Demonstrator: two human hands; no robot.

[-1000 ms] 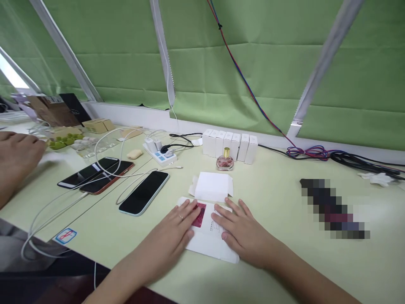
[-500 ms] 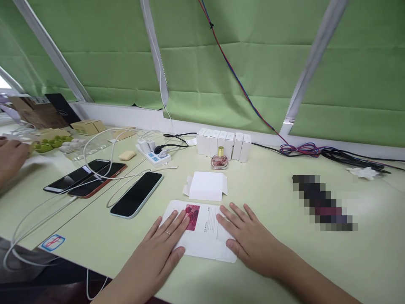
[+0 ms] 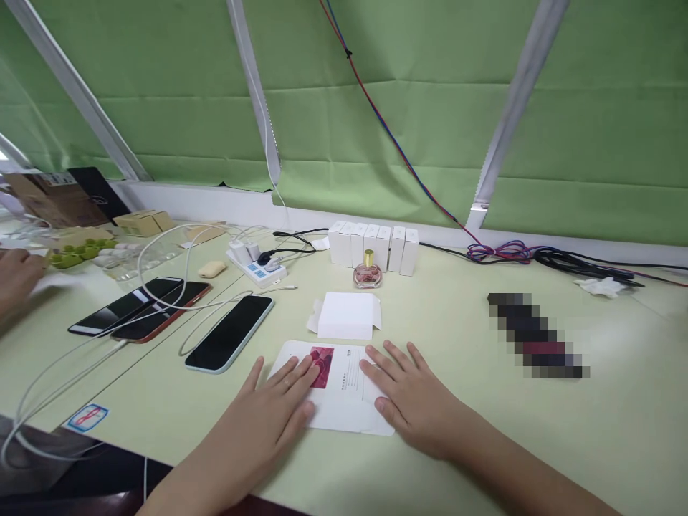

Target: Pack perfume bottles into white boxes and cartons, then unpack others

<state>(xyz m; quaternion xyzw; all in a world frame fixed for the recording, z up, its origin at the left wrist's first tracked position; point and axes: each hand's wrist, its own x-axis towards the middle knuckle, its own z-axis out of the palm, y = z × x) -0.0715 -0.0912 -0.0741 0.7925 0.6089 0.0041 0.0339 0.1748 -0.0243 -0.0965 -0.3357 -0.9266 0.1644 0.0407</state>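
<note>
A white printed packet point(image 3: 344, 412), with a dark pink picture and small text, lies flat on the pale table in front of me. My left hand point(image 3: 279, 405) rests open on its left part, fingers spread and partly over the picture. On the right edge lies my right hand point(image 3: 405, 394), also open with fingers apart. Just beyond the packet is a white carton point(image 3: 347, 315) with side flaps sticking out. Behind that stands a glass perfume bottle point(image 3: 368, 275) with a gold cap and pinkish contents. A row of several upright white boxes point(image 3: 370, 247) stands at the back.
Phones, one in a light blue case point(image 3: 231, 335), and white cables lie at left, beside a power strip point(image 3: 263, 271). Another person's hand point(image 3: 18, 279) shows at the far left. Pixelated dark object point(image 3: 532, 337) and coiled cables point(image 3: 570, 259) are at right.
The view has shifted slightly. My left hand's index-side and outer fingers have spread a little on the packet, while both hands stay flat on it.
</note>
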